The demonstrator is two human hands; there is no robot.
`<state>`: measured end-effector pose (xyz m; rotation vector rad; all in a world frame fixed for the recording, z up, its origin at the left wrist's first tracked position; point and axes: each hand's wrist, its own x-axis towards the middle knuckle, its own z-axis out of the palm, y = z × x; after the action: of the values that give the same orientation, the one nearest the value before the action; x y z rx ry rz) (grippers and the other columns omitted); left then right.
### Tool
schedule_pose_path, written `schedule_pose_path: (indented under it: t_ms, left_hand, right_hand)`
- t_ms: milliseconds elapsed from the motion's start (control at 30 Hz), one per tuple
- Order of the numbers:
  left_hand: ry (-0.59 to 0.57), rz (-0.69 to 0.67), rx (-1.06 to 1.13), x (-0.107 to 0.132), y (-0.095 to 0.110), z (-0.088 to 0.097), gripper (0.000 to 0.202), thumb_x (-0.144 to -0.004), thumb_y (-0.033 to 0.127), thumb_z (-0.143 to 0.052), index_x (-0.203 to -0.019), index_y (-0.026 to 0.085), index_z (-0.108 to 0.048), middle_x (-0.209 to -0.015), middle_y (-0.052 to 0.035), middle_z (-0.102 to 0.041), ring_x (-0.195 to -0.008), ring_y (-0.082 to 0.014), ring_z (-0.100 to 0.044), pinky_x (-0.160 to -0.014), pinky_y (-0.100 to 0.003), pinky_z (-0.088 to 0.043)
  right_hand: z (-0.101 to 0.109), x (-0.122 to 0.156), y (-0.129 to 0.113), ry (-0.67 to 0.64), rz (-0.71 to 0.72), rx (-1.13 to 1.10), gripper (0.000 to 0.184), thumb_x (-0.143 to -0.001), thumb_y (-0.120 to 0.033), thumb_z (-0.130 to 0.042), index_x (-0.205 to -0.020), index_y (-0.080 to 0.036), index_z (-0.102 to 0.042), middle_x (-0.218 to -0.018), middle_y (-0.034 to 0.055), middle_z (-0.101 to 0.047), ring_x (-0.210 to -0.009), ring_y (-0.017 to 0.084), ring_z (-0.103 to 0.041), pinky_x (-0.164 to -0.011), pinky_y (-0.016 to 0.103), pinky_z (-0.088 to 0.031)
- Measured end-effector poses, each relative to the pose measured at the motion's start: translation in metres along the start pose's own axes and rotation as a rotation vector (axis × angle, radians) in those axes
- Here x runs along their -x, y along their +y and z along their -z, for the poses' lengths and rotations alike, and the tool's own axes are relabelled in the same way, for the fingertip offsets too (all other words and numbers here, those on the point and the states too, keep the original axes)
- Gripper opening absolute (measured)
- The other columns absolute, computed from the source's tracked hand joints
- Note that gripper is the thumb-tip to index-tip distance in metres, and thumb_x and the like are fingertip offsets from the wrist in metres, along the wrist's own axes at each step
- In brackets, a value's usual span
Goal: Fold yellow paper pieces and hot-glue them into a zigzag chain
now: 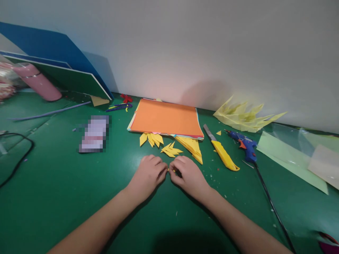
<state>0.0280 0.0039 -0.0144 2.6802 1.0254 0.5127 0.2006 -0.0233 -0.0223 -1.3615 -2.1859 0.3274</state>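
Observation:
My left hand [151, 173] and my right hand [188, 175] meet at the fingertips over the green table. Both are closed in a pinch on a small yellow paper piece [168, 170], mostly hidden by the fingers. Just beyond them lie small folded yellow paper pieces: one cluster [150, 139] at the left and another cluster [171, 150] nearer my hands. A stack of yellow paper triangles [191, 146] pokes out from under the orange paper sheets [169, 116].
Right of the papers lie a yellow utility knife [224, 153], a blue glue gun [245, 144] with a black cord, and a pale yellow spiky paper shape [246, 116]. At left are a blurred-out phone-like rectangle [94, 134], pipe cleaners [119, 106], a pink bottle [38, 82] and leaning boards [60, 74].

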Motion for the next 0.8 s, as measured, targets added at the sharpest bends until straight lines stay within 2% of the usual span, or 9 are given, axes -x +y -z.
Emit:
schedule_pose_path:
  t_ms: [167, 467, 633, 800]
  left_hand:
    - [-0.031, 0.109, 0.042, -0.0029, 0.0031, 0.0056, 0.016, -0.088, 0.018, -0.052, -0.076, 0.017, -0.063, -0.071, -0.0016, -0.061, -0.070, -0.0175, -0.053, -0.064, -0.030, -0.036]
    - [-0.021, 0.217, 0.134, -0.0068, 0.0065, 0.0056, 0.010, -0.078, 0.011, -0.059, -0.070, 0.017, -0.061, -0.066, 0.0005, -0.060, -0.067, -0.0169, -0.051, -0.063, -0.029, -0.034]
    - [-0.014, 0.210, 0.164, -0.0061, 0.0063, 0.0055, 0.014, -0.085, 0.016, -0.055, -0.072, 0.017, -0.061, -0.071, -0.0002, -0.063, -0.070, -0.0170, -0.052, -0.066, -0.030, -0.035]
    - [-0.069, 0.250, 0.137, -0.0066, 0.0084, 0.0064, 0.014, -0.086, 0.022, -0.059, -0.073, 0.017, -0.061, -0.075, -0.0009, -0.064, -0.074, -0.0188, -0.053, -0.068, -0.031, -0.035]
  right_hand:
    - [0.0010, -0.0008, 0.0001, -0.001, -0.043, -0.080, 0.014, -0.076, -0.007, -0.054, -0.069, -0.019, -0.052, -0.066, -0.0002, -0.053, -0.063, 0.015, -0.048, -0.060, 0.026, -0.036]
    - [0.0038, -0.0021, 0.0015, -0.039, -0.073, -0.092, 0.014, -0.078, -0.008, -0.059, -0.071, -0.019, -0.054, -0.067, -0.0006, -0.054, -0.065, 0.015, -0.050, -0.060, 0.026, -0.036]
    - [0.0066, -0.0028, 0.0019, -0.100, -0.045, -0.043, 0.014, -0.087, -0.011, -0.054, -0.075, -0.018, -0.056, -0.075, 0.0028, -0.060, -0.073, 0.018, -0.053, -0.067, 0.029, -0.039]
    - [0.0070, -0.0036, -0.0002, -0.139, -0.078, -0.014, 0.015, -0.090, -0.014, -0.052, -0.076, -0.018, -0.056, -0.076, 0.0032, -0.060, -0.075, 0.018, -0.053, -0.068, 0.029, -0.039]
